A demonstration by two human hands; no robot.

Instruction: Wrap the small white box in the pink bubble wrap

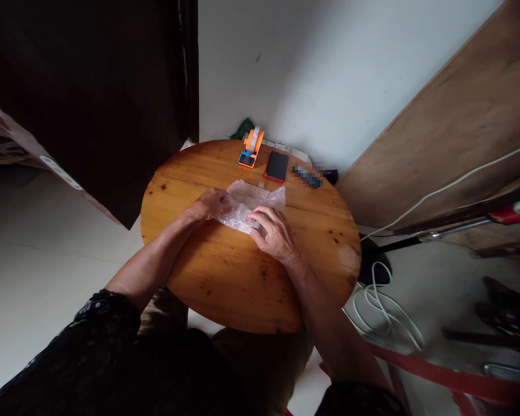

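Observation:
A crumpled piece of clear bubble wrap [253, 199] lies on the round wooden table [225, 271]. My left hand [212, 203] has its fingers closed on the wrap's left edge. My right hand [274, 231] rests on the wrap's near right part, fingers curled and pressing down on it. Whether anything lies under the wrap I cannot tell.
At the table's far edge stand an orange tape dispenser [251, 149], a red-cased phone [277, 166] lying flat and a small dark object [307, 175]. A dark door [91, 98] is at left, a wooden board [450, 133] at right, white cables [381, 306] on the floor.

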